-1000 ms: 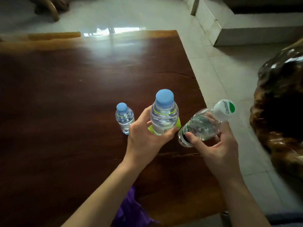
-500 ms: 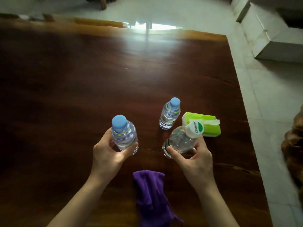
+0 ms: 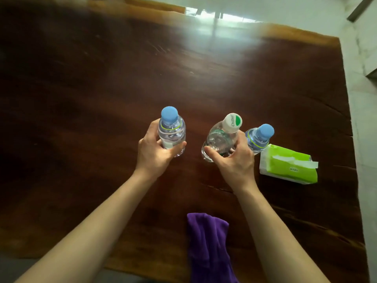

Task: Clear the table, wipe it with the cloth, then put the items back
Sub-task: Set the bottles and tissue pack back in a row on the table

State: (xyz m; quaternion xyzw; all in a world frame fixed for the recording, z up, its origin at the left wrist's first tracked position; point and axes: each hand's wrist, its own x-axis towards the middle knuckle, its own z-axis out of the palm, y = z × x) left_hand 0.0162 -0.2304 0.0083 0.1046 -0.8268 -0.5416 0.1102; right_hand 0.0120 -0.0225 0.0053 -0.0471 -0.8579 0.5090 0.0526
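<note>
My left hand grips a clear water bottle with a blue cap, upright over the dark wooden table. My right hand holds a clear bottle with a white and green cap, tilted to the right. Just right of it a second blue-capped bottle stands on the table, partly hidden behind my right hand. A green tissue pack lies beside that bottle. The purple cloth lies crumpled at the near table edge between my forearms.
The table's right edge borders a pale tiled floor. The far edge shows a bright window reflection. The left and far parts of the tabletop hold no objects.
The view has swung left and down, showing more tabletop. Both hands with their bottles now hover side by side, and the white-capped bottle sits close against the standing blue-capped one.
</note>
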